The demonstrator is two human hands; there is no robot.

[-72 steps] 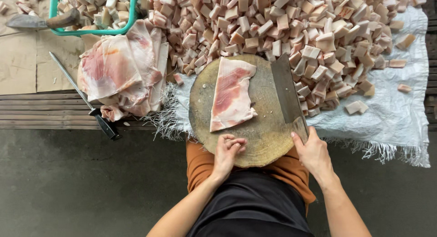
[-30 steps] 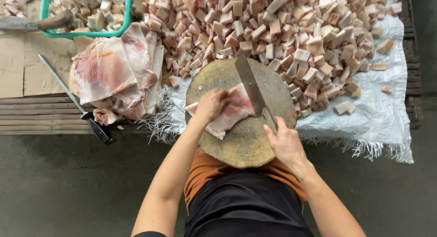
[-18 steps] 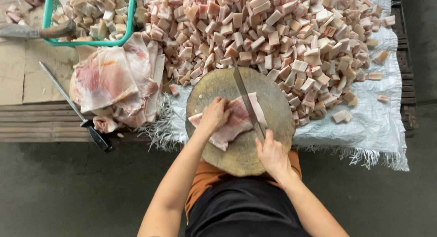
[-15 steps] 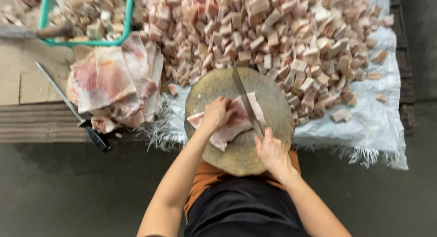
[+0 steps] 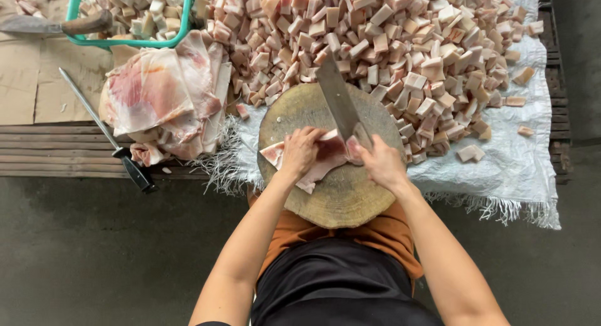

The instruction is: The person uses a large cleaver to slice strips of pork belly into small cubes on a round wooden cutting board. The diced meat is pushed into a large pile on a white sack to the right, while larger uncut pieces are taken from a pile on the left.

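- Left hand presses flat on the slab of pork, fingers curled over its top edge, pinning it at the centre of the round wooden chopping block.
- Right hand is wrapped tight around the cleaver handle, blade pointing to 12 o'clock.
- Good cutting here calls for knuckles forward, fingertips tucked back from the edge; whether they are tucked is hard to tell.
- Keep strips even, matching the cubes in the pile of cut pieces at 12 o'clock.
- More uncut slabs wait at 10 o'clock.
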